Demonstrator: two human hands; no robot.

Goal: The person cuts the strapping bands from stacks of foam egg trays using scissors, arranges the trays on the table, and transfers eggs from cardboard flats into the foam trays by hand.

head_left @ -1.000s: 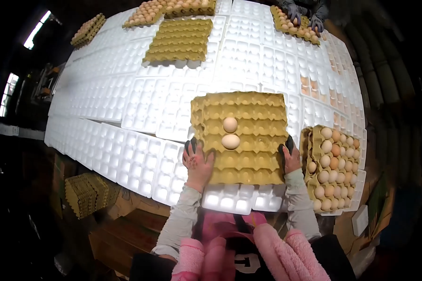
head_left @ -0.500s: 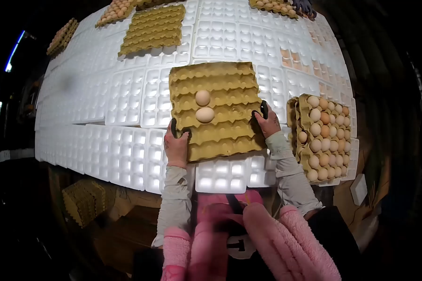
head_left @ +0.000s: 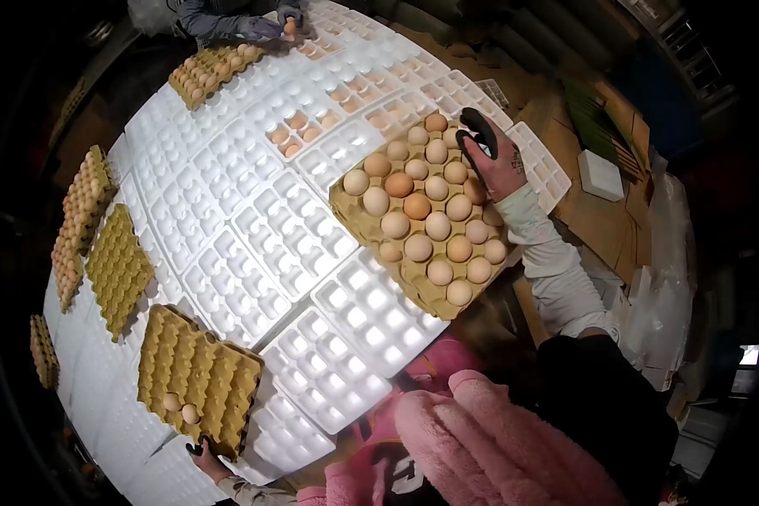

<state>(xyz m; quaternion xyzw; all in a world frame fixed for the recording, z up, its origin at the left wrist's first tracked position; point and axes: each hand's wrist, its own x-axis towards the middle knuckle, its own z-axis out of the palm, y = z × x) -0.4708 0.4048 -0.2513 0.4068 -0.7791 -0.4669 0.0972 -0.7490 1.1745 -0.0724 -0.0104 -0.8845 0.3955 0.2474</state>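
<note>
My left hand (head_left: 208,462), in a glove with black fingertips, grips the near edge of a brown pulp egg tray (head_left: 207,363) at lower left. Two eggs (head_left: 181,408) sit in that tray. My right hand (head_left: 499,162) is at the far right edge of another pulp tray (head_left: 358,221), which holds many pale and brown eggs (head_left: 416,207). Its thumb and forefinger are apart, close beside the eggs at that edge. Under both trays lie white moulded plastic trays (head_left: 287,232).
More pulp trays of eggs (head_left: 215,72) (head_left: 82,221) and a pulp tray without eggs (head_left: 118,270) stand along the far and left sides. Some white trays hold eggs (head_left: 295,131). Across the table a person's gloved hands (head_left: 266,28) hold an egg. Cardboard (head_left: 599,219) lies at right.
The view has swung right. The tray with two eggs has moved left, and my right hand has let go of it and reached across to the full egg tray.
</note>
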